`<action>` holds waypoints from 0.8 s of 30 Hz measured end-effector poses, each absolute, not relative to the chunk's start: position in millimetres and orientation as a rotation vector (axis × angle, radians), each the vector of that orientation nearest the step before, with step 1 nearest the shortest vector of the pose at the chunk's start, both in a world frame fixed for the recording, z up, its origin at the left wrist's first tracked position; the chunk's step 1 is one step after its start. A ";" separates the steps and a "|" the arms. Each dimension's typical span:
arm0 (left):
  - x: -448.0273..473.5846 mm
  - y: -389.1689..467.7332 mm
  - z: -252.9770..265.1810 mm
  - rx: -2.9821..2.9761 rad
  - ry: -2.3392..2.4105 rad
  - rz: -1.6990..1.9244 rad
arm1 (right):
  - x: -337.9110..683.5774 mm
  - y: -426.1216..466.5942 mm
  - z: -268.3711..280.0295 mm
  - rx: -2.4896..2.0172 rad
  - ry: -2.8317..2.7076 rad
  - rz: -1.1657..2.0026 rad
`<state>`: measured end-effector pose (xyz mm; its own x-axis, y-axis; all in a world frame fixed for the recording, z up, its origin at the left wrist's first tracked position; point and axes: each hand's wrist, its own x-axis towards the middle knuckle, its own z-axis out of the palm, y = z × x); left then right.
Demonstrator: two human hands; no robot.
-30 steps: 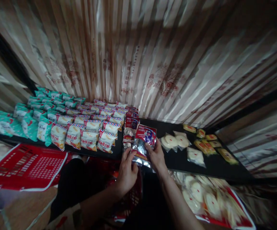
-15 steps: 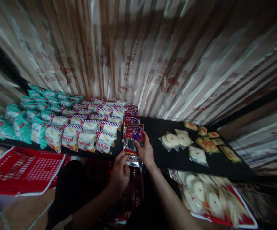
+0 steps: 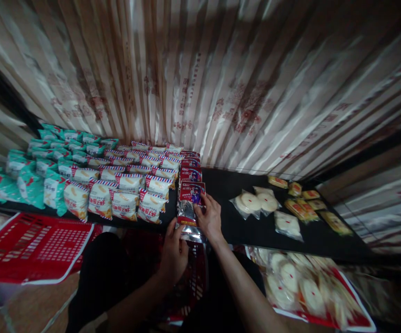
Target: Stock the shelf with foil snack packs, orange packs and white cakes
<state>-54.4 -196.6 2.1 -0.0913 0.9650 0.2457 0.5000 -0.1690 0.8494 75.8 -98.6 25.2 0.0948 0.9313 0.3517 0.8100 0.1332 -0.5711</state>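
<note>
At the front of a column of red snack packets [image 3: 191, 173], the nearest red-and-silver packet [image 3: 187, 210] lies with its shiny bottom end towards me. My right hand [image 3: 210, 218] is curled at its right edge, thumb over the front and fingertips by the upper corner. Down at the lower left corner, my left hand [image 3: 174, 252] pinches the edge between thumb and forefinger. White striped snack bags [image 3: 124, 203] stand in rows just left of the packets.
Teal bags [image 3: 54, 189] fill the far left of the black table [image 3: 217, 185]. To the right lie round white crackers in clear wrap [image 3: 251, 202] and yellow packs [image 3: 301, 209]. Below the front edge are a red basket [image 3: 197, 273] and a red bag of crackers [image 3: 328, 319]. A curtain [image 3: 186, 69] hangs behind.
The front packet has settled lower and flatter against the column. My right hand's fingers have moved from its upper edge onto its right side; my left hand has barely moved.
</note>
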 end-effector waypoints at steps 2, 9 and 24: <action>-53.4 -196.5 3.3 1.666 1.594 1.189 | 76.1 -99.0 23.1 -1.707 -1.766 0.163; -52.7 -194.4 1.6 1.622 1.558 1.184 | 69.8 -105.5 22.9 -1.705 -1.905 0.093; -104.4 -234.8 -17.6 1.243 1.876 1.064 | 23.1 -206.8 56.2 -0.948 -1.999 0.470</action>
<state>-104.4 -234.8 -17.6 -0.3472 0.9348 -0.0745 0.4160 0.2247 0.8812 23.1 -206.8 56.2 -0.3497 0.7666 0.5386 0.4464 0.6418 -0.6235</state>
